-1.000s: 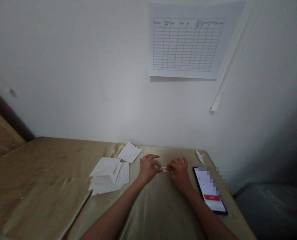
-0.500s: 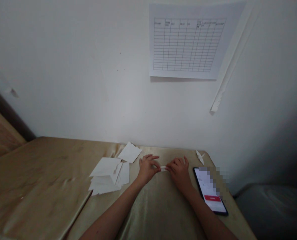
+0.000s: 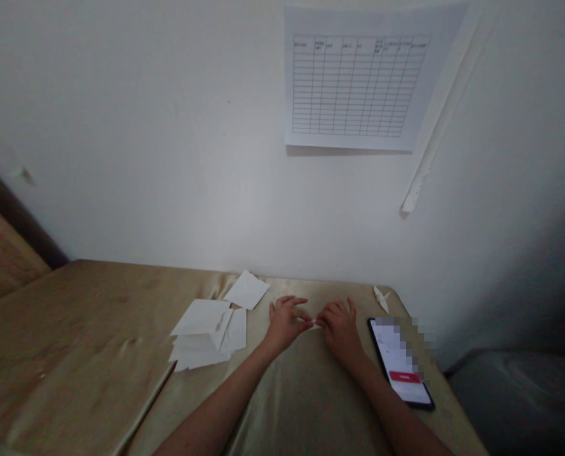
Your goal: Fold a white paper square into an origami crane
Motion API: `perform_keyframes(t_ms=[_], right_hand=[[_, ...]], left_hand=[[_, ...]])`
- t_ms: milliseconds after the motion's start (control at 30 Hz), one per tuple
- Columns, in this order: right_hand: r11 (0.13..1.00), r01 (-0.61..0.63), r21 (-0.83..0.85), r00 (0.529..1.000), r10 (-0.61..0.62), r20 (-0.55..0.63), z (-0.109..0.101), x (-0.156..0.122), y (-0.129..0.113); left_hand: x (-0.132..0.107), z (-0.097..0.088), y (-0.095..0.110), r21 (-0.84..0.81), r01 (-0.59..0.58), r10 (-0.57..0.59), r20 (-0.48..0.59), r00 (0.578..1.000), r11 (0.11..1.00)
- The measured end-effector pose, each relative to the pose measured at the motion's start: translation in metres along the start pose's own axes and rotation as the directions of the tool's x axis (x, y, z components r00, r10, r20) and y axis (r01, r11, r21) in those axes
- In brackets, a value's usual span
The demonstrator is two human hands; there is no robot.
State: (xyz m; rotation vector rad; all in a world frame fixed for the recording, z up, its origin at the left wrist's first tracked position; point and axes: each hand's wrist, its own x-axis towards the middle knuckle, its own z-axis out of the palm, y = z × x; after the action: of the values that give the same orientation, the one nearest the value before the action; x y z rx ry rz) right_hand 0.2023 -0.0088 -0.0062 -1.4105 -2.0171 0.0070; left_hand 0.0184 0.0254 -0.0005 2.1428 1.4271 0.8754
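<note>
Between my two hands is a small folded piece of white paper, mostly covered by the fingertips. My left hand pinches its left end with thumb and index finger, the other fingers lifted. My right hand grips the right end, with one finger raised. To the left lies a loose stack of white paper sheets, and a further square of paper rests behind it by the wall. A small folded white paper figure lies at the back right.
A phone with a lit screen lies right of my right forearm. Shiny gold-beige cloth covers the table, which meets a white wall. A printed table sheet hangs there. Beyond the right edge stands a dark object.
My left hand has shifted slightly right, closer to my right hand. Less of the folded paper shows between the fingers.
</note>
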Motion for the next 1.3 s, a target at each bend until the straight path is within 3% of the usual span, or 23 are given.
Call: perform_keyframes(t_ms=[333,733,1067,1300], right_hand=[[0.997,-0.06,-0.042,0.997,0.058,-0.044,0.003,0.0,0.004],[0.994,-0.083,-0.066,0.996,0.082,-0.017,0.0,0.002,0.012],[0.986,-0.121,-0.111,0.991,0.113,-0.078,-0.003,0.002,0.018],[0.983,-0.18,0.024,0.973,0.181,-0.14,0.0,0.002,0.021]], left_hand=[[-0.002,-0.013,0.017,0.072,0.027,-0.025,-0.026,0.999,0.997],[-0.003,-0.012,0.01,0.18,-0.003,0.021,-0.097,0.995,0.984],[-0.003,-0.013,0.004,0.229,0.032,-0.014,-0.08,0.997,0.973],[0.001,-0.009,-0.001,0.176,0.082,-0.06,-0.126,0.99,0.981]])
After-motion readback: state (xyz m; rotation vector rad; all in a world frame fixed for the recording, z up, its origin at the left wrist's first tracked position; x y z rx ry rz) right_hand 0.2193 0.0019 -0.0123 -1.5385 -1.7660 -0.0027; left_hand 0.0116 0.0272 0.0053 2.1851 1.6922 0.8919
